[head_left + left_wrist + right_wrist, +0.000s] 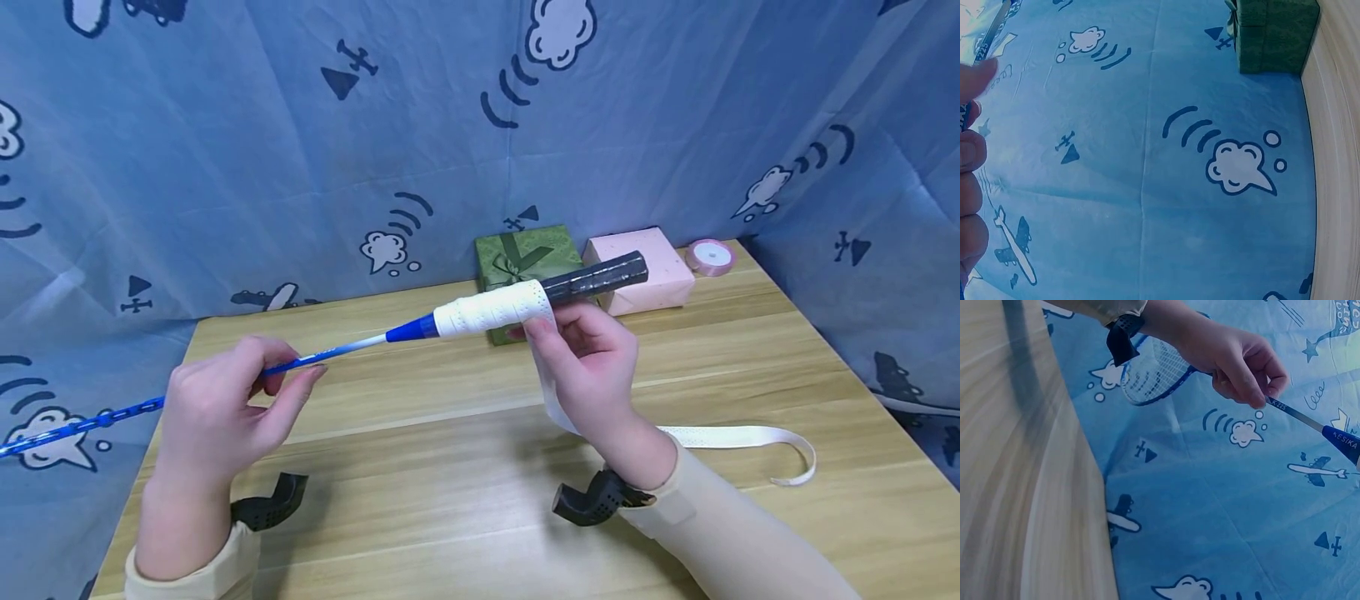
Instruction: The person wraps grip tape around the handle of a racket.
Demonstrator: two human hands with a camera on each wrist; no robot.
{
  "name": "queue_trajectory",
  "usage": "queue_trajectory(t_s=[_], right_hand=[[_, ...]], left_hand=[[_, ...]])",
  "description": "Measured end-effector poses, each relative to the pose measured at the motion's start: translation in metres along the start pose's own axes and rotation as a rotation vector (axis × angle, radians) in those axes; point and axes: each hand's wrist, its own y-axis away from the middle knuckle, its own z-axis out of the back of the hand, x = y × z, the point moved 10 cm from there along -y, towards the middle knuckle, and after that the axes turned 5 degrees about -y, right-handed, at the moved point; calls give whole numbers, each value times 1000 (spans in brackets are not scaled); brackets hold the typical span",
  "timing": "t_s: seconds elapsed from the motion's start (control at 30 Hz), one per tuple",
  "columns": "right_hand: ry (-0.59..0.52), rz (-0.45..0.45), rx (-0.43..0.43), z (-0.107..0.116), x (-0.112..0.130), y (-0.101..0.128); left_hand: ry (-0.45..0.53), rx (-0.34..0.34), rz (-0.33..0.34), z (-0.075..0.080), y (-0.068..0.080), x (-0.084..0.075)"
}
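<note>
A badminton racket is held level above the wooden table. Its handle is partly wrapped in white grip tape, and the far end is still bare black. My left hand pinches the thin blue shaft. In the right wrist view that left hand grips the shaft just past the strung racket head. My right hand sits under the handle and pinches the loose tape strip against it. The rest of the strip trails across the table to the right.
A green gift box, a pink wrapped box and a roll of pink ribbon stand at the table's back edge. Blue patterned cloth hangs behind and beside the table. The green box also shows in the left wrist view.
</note>
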Motion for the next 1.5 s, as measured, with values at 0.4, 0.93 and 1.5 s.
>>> queue_trajectory(t_s=[0.4, 0.93, 1.5], right_hand=[[-6, 15, 3, 0, -1, -2], [2, 56, 7, 1, 4, -1], [38, 31, -6, 5, 1, -4]], left_hand=[[-16, 8, -24, -1, 2, -2], [-6, 74, -25, -5, -1, -3], [-15, -261, 23, 14, 1, -7]])
